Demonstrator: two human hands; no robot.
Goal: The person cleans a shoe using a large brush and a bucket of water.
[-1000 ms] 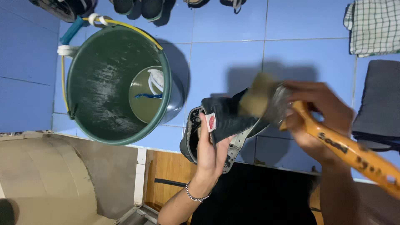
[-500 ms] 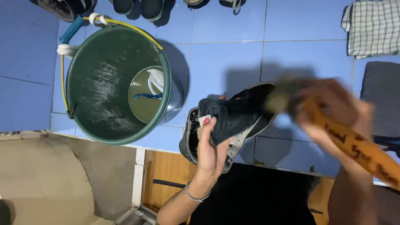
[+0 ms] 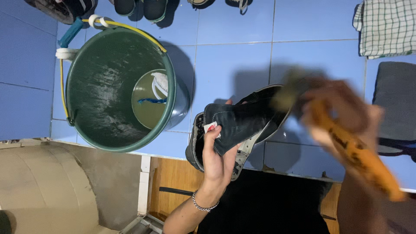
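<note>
My left hand (image 3: 218, 157) grips a black shoe (image 3: 242, 121) by its heel end, sole edge pale, held above the blue tiled floor. My right hand (image 3: 342, 112), blurred by motion, holds a brush with a long orange handle (image 3: 359, 154); its bristle head (image 3: 288, 89) rests against the toe end of the shoe. A silver bracelet sits on my left wrist.
A dark green bucket (image 3: 86, 125) with a yellow handle stands at left, murky water and a white item inside. Footwear lines the top edge (image 3: 143, 6). A checked cloth (image 3: 385, 26) and a grey mat (image 3: 396, 108) lie at right. A tan surface (image 3: 47, 186) fills the lower left.
The brush has shifted along the shoe toward its toe end, and my right hand has moved right and up. My left hand keeps the shoe in place.
</note>
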